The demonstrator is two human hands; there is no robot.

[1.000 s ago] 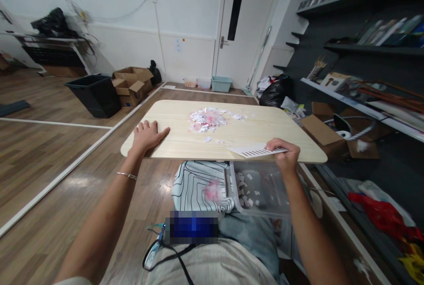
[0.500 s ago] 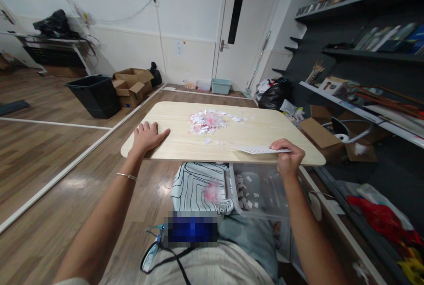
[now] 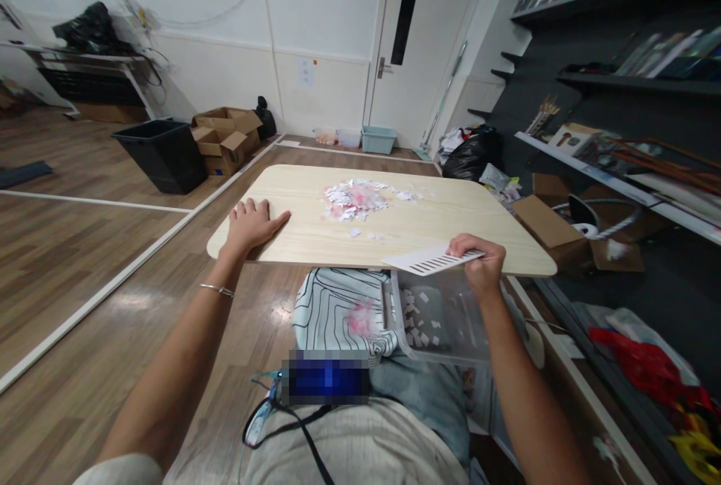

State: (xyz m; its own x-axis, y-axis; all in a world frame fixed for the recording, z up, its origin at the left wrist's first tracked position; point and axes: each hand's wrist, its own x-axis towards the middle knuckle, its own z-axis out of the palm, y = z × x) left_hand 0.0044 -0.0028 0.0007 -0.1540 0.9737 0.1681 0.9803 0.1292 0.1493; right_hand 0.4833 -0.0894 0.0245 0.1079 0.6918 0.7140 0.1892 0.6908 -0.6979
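My left hand [image 3: 251,224] lies flat and open on the near left corner of a light wooden tabletop [image 3: 444,218]. At the near right edge of the board, my right hand [image 3: 478,263] pinches a white paper sheet with black stripes [image 3: 431,260]. A pile of small white and pink paper scraps [image 3: 356,200] sits in the middle of the board. Below the board on my lap rests a clear plastic bin [image 3: 444,320] with several white scraps inside. A striped cloth [image 3: 332,312] lies beside it.
A black bin [image 3: 163,155] and open cardboard boxes [image 3: 225,140] stand on the wood floor at the left. Dark shelves [image 3: 619,79] full of items line the right wall, with a cardboard box [image 3: 555,226] and black bag [image 3: 470,155] below. A white door [image 3: 417,42] is behind.
The striped sheet in my right hand has tilted up a little at the table edge. The view shifted slightly. My left hand has stayed in place.
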